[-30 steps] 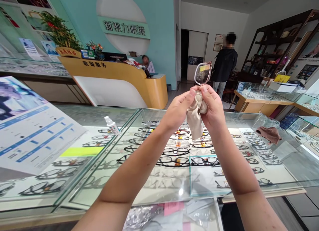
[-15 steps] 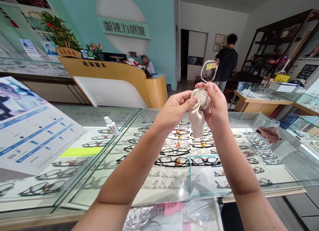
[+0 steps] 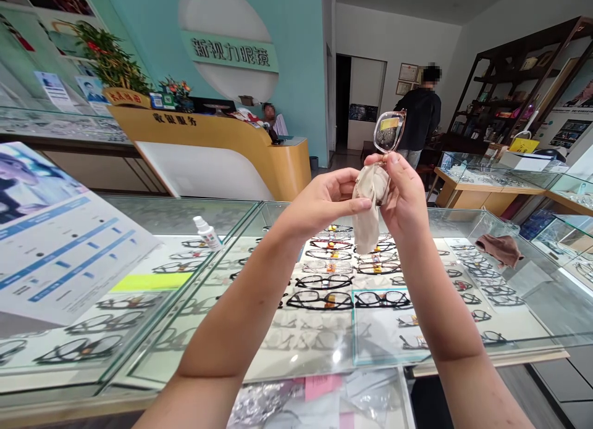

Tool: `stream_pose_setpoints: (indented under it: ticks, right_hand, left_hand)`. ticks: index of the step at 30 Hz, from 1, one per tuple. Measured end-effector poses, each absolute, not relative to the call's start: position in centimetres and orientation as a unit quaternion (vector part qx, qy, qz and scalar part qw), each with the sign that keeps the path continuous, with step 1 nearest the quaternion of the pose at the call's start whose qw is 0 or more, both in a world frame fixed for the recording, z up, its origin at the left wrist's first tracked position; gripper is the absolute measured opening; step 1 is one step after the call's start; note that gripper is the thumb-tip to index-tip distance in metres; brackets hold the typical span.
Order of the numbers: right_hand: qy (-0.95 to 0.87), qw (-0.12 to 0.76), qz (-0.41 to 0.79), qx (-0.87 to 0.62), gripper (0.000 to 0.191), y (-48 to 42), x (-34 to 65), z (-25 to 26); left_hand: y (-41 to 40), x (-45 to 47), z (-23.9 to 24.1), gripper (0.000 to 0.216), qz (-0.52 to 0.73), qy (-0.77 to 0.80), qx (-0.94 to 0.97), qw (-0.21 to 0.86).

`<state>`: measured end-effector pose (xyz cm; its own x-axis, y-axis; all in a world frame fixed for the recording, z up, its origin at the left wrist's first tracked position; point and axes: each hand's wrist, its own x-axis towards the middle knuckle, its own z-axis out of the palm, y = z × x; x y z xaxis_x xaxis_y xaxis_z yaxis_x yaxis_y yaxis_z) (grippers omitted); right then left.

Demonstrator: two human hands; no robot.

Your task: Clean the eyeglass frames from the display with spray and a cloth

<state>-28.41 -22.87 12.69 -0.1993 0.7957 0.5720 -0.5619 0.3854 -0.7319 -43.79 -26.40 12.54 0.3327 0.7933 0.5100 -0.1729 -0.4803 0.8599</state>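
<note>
A pair of clear-framed eyeglasses (image 3: 389,133) is held up above the counter, one lens pointing upward with a yellow label and droplet-like specks on it. My right hand (image 3: 404,191) pinches the frame near its bridge between thumb and fingers. The lower lens is wrapped in a beige cleaning cloth (image 3: 367,222), whose loose end hangs down. Closed on that cloth from the left is my left hand (image 3: 331,197), its thumb lying across the front. The cloth and fingers hide the lower half of the glasses.
Below my hands is a glass display case (image 3: 278,367) with rows of eyeglass frames (image 3: 319,300). On the glass lie a white spray bottle (image 3: 207,233), a brown cloth (image 3: 500,249) and a printed card stand (image 3: 60,250). A person (image 3: 419,117) stands at the back; another sits behind the wooden desk (image 3: 287,163).
My left thumb has slid down slightly over the cloth, and the cloth's folds have shifted on the lower lens. The glasses stay at nearly the same height in my right hand.
</note>
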Motion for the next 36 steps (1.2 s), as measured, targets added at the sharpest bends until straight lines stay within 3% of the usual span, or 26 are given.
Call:
stream_pose_setpoints:
  ticks: [18,36]
  right_hand:
    - [-0.565,0.596,0.561,-0.109,0.038,-23.6,-28.6,12.9]
    - [-0.56,0.605,0.558,-0.096,0.041,-23.3,-29.1,12.5]
  left_hand:
    - [-26.3,-43.0,11.9,0.054,0.557,0.243,0.636,0.475]
    - [-26.3,-42.8,12.0,0.042,0.598,0.245,0.615,0.453]
